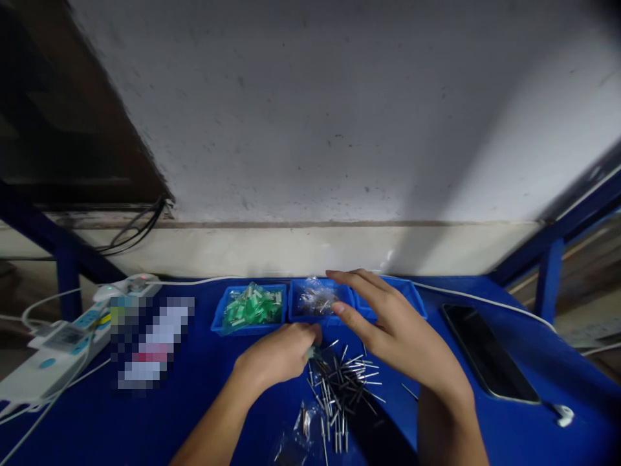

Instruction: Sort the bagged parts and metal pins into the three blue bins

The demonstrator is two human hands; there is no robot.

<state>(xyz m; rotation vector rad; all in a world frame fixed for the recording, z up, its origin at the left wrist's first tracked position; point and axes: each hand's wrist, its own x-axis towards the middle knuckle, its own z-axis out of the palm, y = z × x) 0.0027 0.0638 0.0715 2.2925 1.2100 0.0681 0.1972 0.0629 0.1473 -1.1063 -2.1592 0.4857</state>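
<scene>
My left hand (284, 353) is closed at the left edge of a loose pile of blind rivets (347, 378). A bit of clear plastic, seemingly a small bag, sticks out below its fingertips. My right hand (392, 323) is over the front of the middle blue bin (295, 304), fingers stretched and thumb apart, with nothing seen in its grasp. Small plastic bags of metal parts (315, 299) lie in that bin. Near the table's front, more small clear bags (303, 421) rest beside the rivets, one with a brownish piece inside.
Bagged green and white pieces (255, 305) fill the left blue bin (218, 317). My right hand partly covers the right blue bin (412, 299). A phone (490, 353) and a white earphone (563, 414) lie at right. A white power strip (63, 349) with cables stands at left.
</scene>
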